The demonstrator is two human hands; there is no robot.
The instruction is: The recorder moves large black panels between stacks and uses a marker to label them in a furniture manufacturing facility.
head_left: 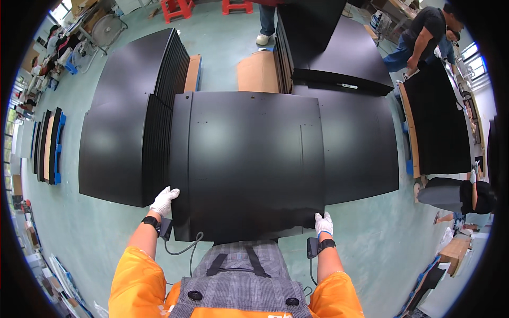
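Observation:
A large black flat panel point(252, 164) spans the space in front of me, its front edge close to my apron. My left hand point(165, 201), in a white glove, grips its left edge near the front corner. At the front right corner my right hand point(324, 223), also gloved, has its fingers closed on the panel's edge. Small holes and a thin slot show on the panel's face. The undersides of both grips are hidden. To the left stands a stack of black panels point(119, 143); on the right, another black panel point(360, 148) lies partly behind mine.
A white marker point(347, 86) lies on the right stack point(360, 53). Brown cardboard point(258, 71) shows between the stacks. Beyond are red stools point(177, 9) and a fan point(107, 31). Co-workers stand by a black pile point(437, 122) at the right.

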